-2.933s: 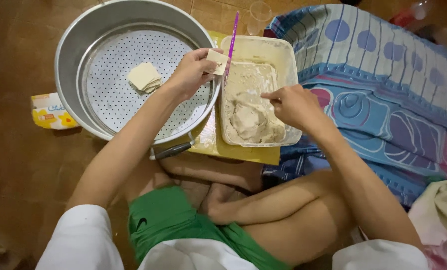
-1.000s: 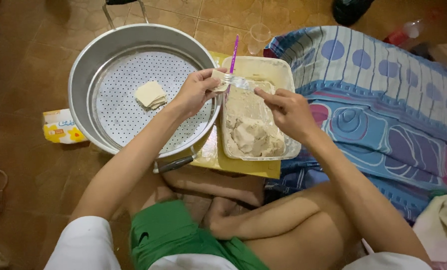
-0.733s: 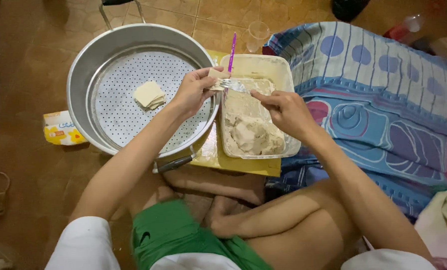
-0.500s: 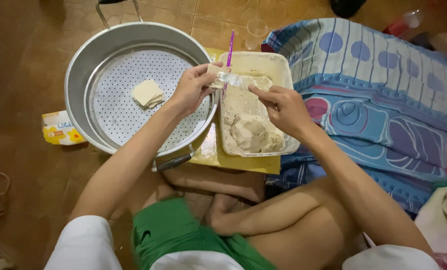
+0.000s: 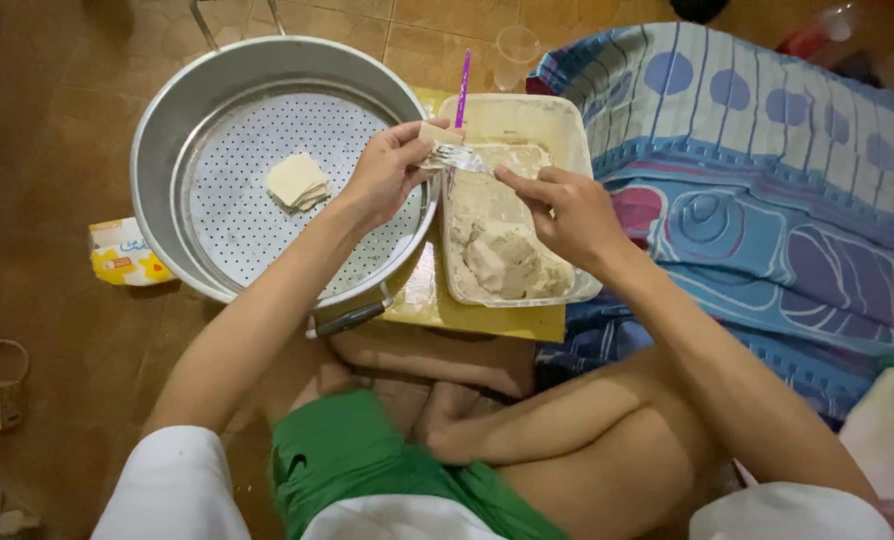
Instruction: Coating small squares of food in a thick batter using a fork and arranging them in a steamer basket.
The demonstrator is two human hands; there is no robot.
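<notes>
A small pale square wrapper (image 5: 430, 133) is pinched between the fingers of the left hand (image 5: 385, 178), above the rim of the metal steamer tray (image 5: 167, 140). A fork (image 5: 459, 157) is gripped by the closed fingers of the right hand (image 5: 565, 208), its tines touching the wrapper, over the plastic tub (image 5: 567, 130) of beige filling (image 5: 502, 255). A folded wrapper (image 5: 297, 182) lies on the tray.

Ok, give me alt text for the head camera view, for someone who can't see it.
Seen from above, a seated person's left hand holds a small pale square wrapper while the right hand brings a metal fork to it, over a rectangular white plastic tub of beige paste. To the left, a round perforated metal steamer tray holds one folded pale piece.
</notes>
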